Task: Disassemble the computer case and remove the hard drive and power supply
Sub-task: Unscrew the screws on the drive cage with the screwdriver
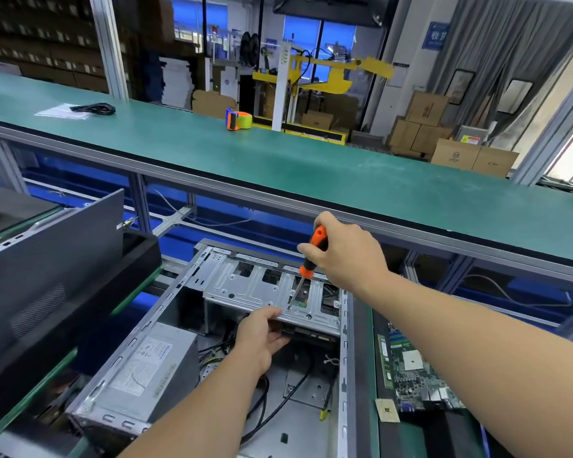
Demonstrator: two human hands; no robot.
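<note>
- Where the green shelf (311, 166) ran across the far side of the station, an orange tape dispenser (239, 119) sat at its far edge and a coiled black cable (95, 109) lay on papers toward its left end.
- The computer case (186, 292) lay open on its side below that shelf, with a dark side panel (47, 259) propped just to its left.
- The power supply (146, 368) sat in the case's near-left corner, its label facing up.
- The drive cage (262, 289) spanned the case's far end; the hard drive (311, 335) seemed to sit beneath its near edge, though it was mostly hidden.
- A motherboard (414, 375) lay outside the case along its right edge.
- The right hand (344, 252) was wrapped round the orange-and-black screwdriver (311, 256), whose tip met the cage's top plate.
- The left hand (262, 335) gripped the cage's near edge, thumb on top and fingers curled beneath.
</note>
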